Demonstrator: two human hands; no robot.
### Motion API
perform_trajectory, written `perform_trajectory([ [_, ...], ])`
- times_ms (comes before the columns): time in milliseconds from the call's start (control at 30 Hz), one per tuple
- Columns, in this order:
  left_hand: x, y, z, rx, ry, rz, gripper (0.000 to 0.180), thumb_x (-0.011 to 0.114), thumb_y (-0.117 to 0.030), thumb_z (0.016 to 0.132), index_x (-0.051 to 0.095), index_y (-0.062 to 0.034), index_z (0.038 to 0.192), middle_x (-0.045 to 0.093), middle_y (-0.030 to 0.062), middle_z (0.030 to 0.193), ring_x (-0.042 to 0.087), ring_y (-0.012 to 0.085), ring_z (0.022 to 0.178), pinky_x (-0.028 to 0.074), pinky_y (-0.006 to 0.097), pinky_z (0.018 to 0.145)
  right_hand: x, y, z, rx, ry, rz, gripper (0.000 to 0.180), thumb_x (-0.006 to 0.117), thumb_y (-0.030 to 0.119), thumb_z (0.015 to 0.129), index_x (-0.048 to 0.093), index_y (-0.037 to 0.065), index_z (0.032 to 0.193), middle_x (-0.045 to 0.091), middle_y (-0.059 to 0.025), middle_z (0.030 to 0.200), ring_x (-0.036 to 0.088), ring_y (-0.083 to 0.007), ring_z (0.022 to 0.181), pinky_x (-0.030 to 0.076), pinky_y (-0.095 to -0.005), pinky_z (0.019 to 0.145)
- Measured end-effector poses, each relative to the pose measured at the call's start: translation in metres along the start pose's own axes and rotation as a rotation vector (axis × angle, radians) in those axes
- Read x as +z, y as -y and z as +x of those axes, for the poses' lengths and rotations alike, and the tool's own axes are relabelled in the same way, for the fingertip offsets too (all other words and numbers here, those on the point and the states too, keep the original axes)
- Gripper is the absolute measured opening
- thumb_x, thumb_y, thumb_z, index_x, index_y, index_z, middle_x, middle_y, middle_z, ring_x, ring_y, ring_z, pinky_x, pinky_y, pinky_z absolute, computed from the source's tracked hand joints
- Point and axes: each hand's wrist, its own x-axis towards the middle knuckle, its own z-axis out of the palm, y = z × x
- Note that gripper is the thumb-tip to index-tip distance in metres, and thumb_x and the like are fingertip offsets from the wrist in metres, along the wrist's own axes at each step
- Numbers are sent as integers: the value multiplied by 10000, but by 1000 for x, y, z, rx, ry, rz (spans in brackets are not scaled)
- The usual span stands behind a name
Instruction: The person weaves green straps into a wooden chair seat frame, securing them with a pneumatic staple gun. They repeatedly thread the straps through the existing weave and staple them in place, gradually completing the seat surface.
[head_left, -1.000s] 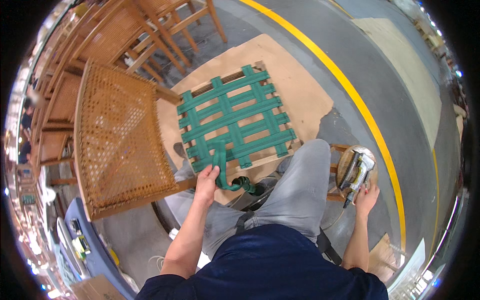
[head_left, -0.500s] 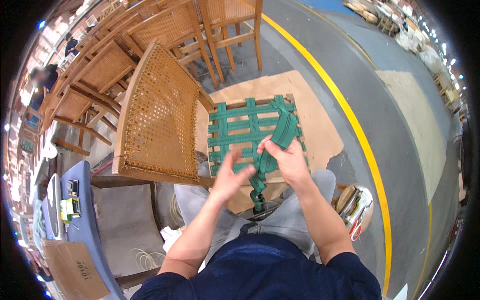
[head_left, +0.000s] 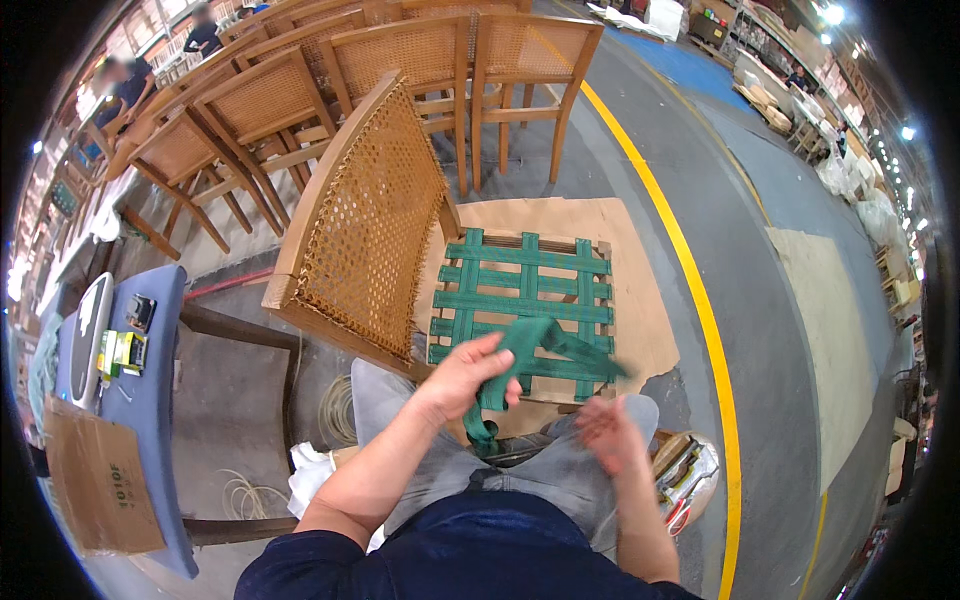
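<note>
A wooden chair lies tipped in front of me, its cane back (head_left: 375, 225) upright at the left and its seat frame (head_left: 520, 300) crossed with woven green webbing. My left hand (head_left: 470, 375) is closed on a loose green webbing strap (head_left: 545, 345) that runs from the seat's near edge and hangs down in a loop toward my lap. Over my right knee my right hand (head_left: 610, 435) is blurred, fingers spread, empty and just right of the strap.
Cardboard sheet (head_left: 640, 290) lies under the chair on the grey floor. Several cane-backed chairs (head_left: 300, 90) stand behind. A blue table (head_left: 150, 400) with small items and a cardboard box (head_left: 95, 485) is at my left. A round tool container (head_left: 690, 470) sits by my right knee. A yellow floor line (head_left: 700, 300) runs right.
My right hand has let go of the strap and dropped toward my right knee. My left hand now grips the strap. The view tilted up, showing more chairs.
</note>
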Motion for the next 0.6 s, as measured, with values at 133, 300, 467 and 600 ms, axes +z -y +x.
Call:
perform_trajectory([
  [133,-2,57,-16,-181,25,222,258,591,-195,1034,623,-6,1207,703,47,867,700,137,787,582,293,736,127,-24,20,103,74,85,542,419,556,1051,608,67,1191,677,-77,991,657,-264,981,516,-419,881],
  [300,-19,119,-35,-116,-19,1093,255,672,-262,926,696,-33,1034,716,175,927,698,327,840,530,440,765,117,41,81,-155,2,46,343,541,366,1052,611,39,1124,676,-85,967,662,-254,901,541,-407,833],
  [467,-42,133,-48,-320,-39,1339,287,654,-280,915,711,-49,1075,707,241,1019,672,427,1005,526,494,889,126,82,95,-319,-77,-34,227,635,265,1014,622,61,1115,669,-61,955,637,-204,893,537,-366,813],
  [600,-53,123,-41,-185,-74,1176,354,644,-255,964,648,-65,1262,706,175,1144,676,328,1092,533,429,930,141,69,97,-376,-138,25,198,652,229,1004,634,56,1101,674,-57,941,646,-185,841,553,-350,780],
])
